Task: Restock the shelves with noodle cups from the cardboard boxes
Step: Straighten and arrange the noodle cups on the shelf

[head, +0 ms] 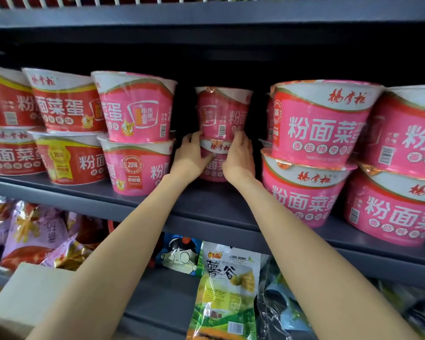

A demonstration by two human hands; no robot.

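Two pink noodle cups stand stacked deep in the middle of the grey shelf [206,202]: an upper cup [222,111] on a lower cup [215,165]. My left hand [193,154] grips the left side of the stack where the two cups meet. My right hand [239,155] holds the right side, fingertips reaching the upper cup's base. Both arms stretch forward into the gap between the front stacks.
Stacked pink cups [136,133] and red cups [66,128] fill the shelf to the left; larger-looking pink stacks [314,153] stand to the right. Snack bags [227,288] hang on the shelf below. A cardboard box flap [27,295] is at lower left.
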